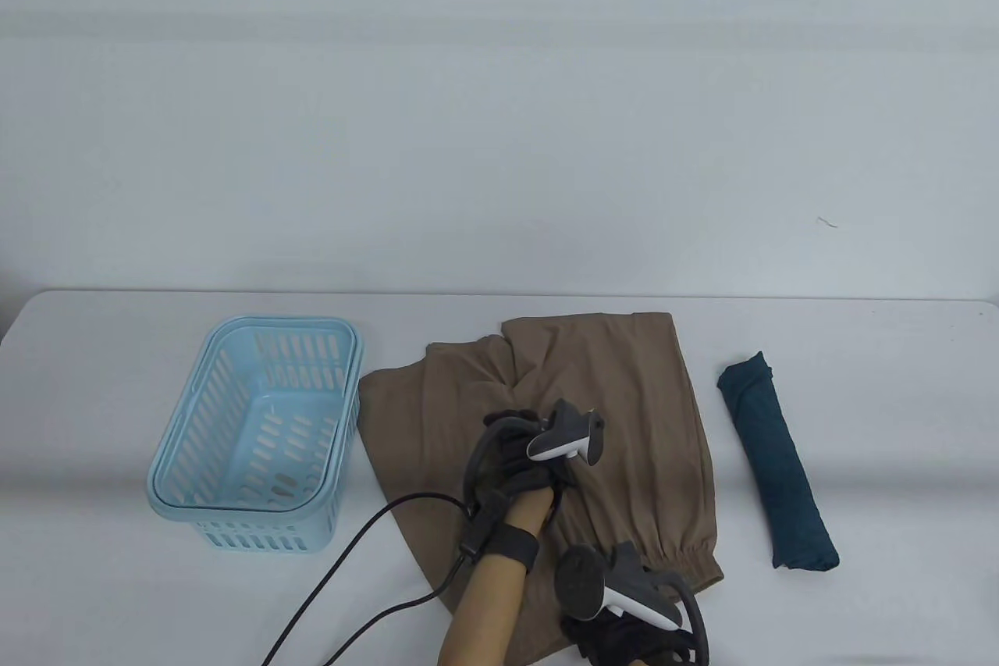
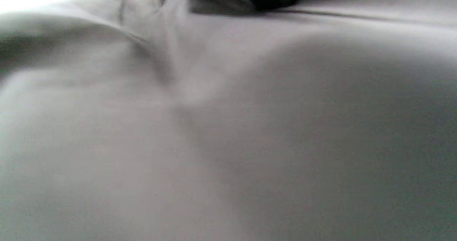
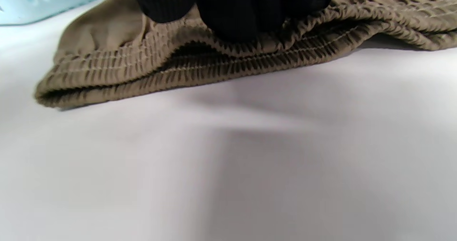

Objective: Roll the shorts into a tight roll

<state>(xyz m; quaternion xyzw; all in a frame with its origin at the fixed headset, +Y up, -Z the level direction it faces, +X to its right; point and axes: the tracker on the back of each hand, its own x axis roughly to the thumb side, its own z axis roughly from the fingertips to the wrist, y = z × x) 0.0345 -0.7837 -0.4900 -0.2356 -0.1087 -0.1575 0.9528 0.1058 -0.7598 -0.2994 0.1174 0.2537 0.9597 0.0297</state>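
Left hand [image 1: 521, 455] rests flat on brown shorts [image 1: 640, 416]; right hand [image 3: 228, 5] presses their waistband [image 3: 200, 60]. Blue basket [image 1: 234, 498] beyond the left hand, teal roll [image 1: 776, 463] beyond the right.

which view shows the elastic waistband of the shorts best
The right wrist view: the ribbed waistband fills it, right hand resting on top. Table view shows only a gathered corner; left wrist view shows just blurred fabric.

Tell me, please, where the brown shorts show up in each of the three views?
Table view: the shorts lie mid-table, under both hands.
Left wrist view: blurred greyish cloth fills the frame, probably the shorts; colour unclear.
Right wrist view: their waistband crosses the top, under the right hand.
Shared landmark: the blue basket, at that view's top-left corner.
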